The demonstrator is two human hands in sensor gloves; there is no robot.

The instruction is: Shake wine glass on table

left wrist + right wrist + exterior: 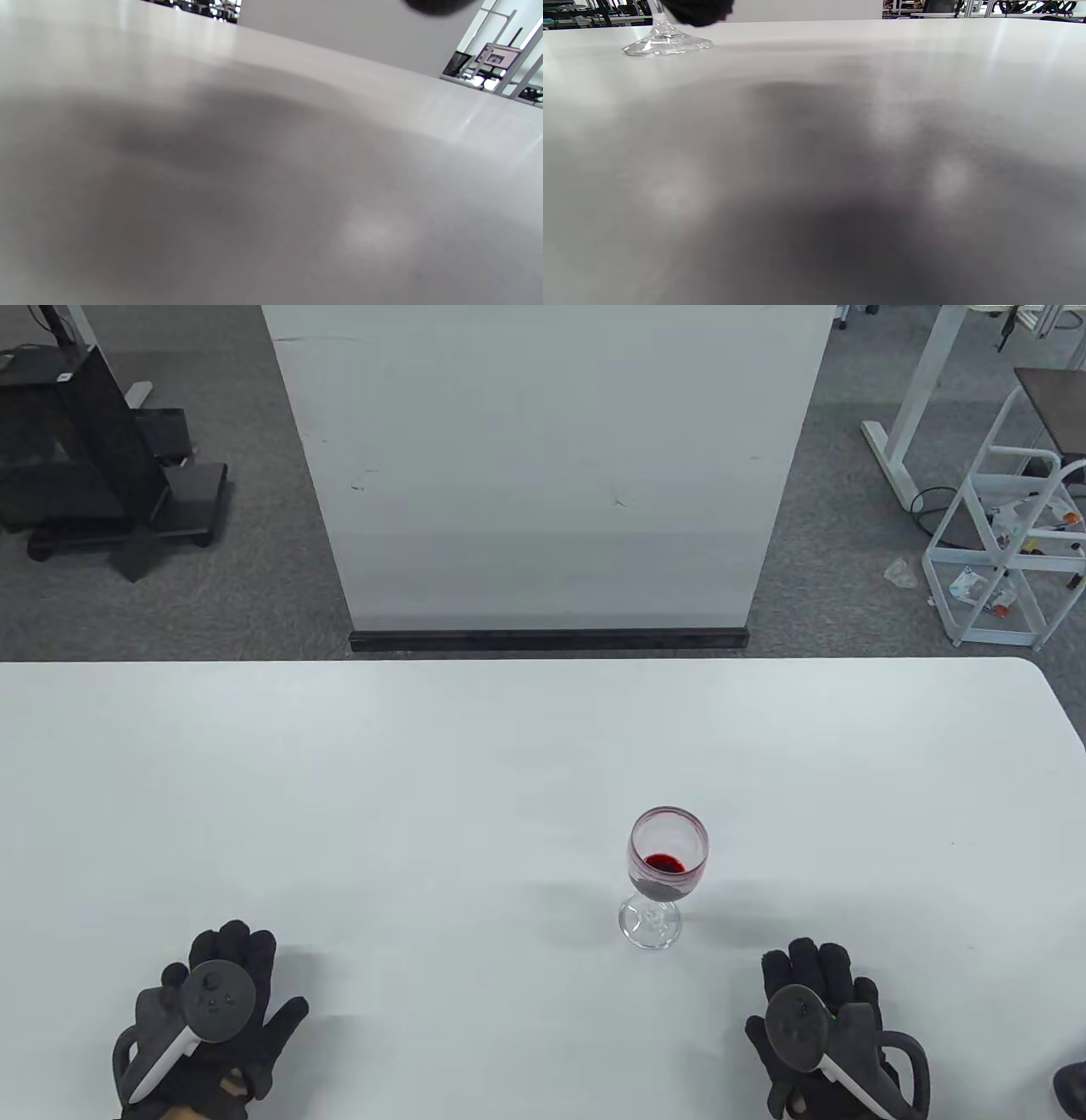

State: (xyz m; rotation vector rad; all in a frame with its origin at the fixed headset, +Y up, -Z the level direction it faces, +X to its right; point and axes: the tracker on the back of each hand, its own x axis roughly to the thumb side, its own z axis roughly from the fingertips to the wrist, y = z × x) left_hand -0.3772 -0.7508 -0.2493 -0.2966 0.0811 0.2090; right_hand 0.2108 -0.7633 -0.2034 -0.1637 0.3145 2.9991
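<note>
Standing upright on the white table (509,746), the wine glass (666,875) sits right of centre, near the front edge, with a small pool of red wine (664,864) at the bottom of its bowl. Its round foot rests flat on the surface, as the right wrist view confirms at the glass base (666,44).

Both gloved hands lie palm-down on the table near the bottom edge. The left hand (212,1022) is well apart from the glass, fingers spread, gripping nothing. The right hand (823,1027) lies near the glass, just behind and to its right, fingers extended flat and empty. Neither hand touches the glass.

Judged from this layout, the task has not begun: the flat posture reads as a rest position. The right hand is the likely one to act, being nearer the stem. The low fill level suits swirling, since it leaves margin below the rim. The next step would call for a hold low on the stem or foot, keeping the foot on the table.
</note>
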